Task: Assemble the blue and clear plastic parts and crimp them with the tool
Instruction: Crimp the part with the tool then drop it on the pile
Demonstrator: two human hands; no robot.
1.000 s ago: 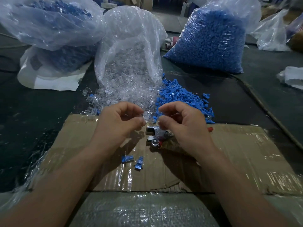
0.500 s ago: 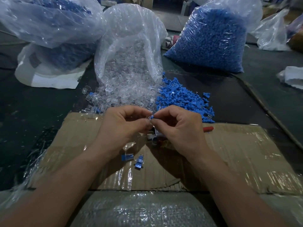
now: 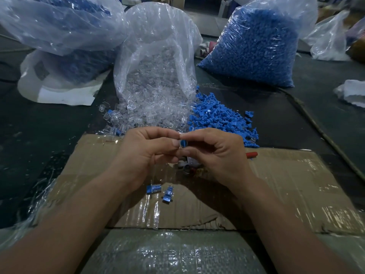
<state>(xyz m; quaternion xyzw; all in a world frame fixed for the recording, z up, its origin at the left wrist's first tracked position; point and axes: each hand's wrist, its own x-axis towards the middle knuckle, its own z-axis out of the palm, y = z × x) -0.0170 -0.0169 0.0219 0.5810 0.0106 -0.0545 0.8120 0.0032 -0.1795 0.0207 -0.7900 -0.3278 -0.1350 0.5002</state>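
My left hand point(image 3: 147, 153) and my right hand point(image 3: 214, 155) meet fingertip to fingertip above the cardboard sheet point(image 3: 286, 186). Between them sits a small blue part point(image 3: 183, 143), pinched together with a clear part that I can barely make out. The crimping tool point(image 3: 189, 168) lies on the cardboard under my right hand, mostly hidden; its red handle tip point(image 3: 251, 154) sticks out to the right. Two assembled blue-and-clear pieces point(image 3: 160, 191) lie below my hands. A loose heap of blue parts point(image 3: 219, 119) and a spill of clear parts point(image 3: 150, 113) lie just beyond.
An open bag of clear parts point(image 3: 158, 56) stands at the centre back. A full bag of blue parts point(image 3: 254, 42) stands back right, another bag point(image 3: 59, 32) back left. White crumpled material point(image 3: 351, 91) lies far right. A taped box point(image 3: 173, 254) sits below the cardboard.
My hands have come together from slightly apart. The blue part and the clear part are now held between both sets of fingertips, lifted a little above the tool.
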